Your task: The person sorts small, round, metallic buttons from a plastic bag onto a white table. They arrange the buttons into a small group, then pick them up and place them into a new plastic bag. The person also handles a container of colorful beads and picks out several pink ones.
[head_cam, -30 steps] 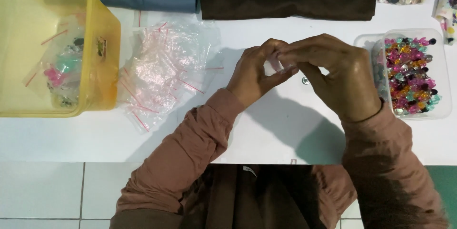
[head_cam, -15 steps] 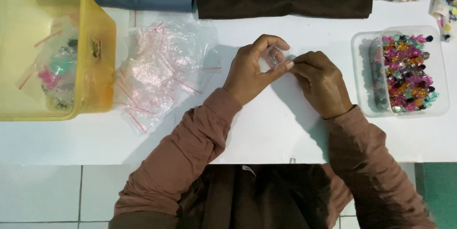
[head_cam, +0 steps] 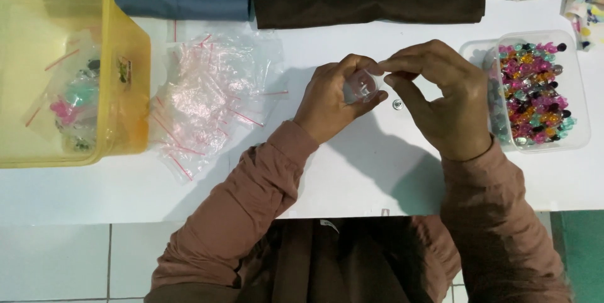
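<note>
Small clear bag (head_cam: 362,86) in both hands' grip (left hand (head_cam: 333,98), right hand (head_cam: 440,98)); bead-filled clear tub (head_cam: 582,98) nearby.

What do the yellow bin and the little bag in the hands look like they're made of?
Yellow bin: likely rigid translucent plastic, since its contents show dimly through the walls. Small bag, held between the left hand and right hand: thin clear plastic film, glossy and crinkled.

the right hand (head_cam: 440,98) has lifted slightly, its fingers (head_cam: 393,64) now pinching the small clear bag (head_cam: 363,86).
</note>
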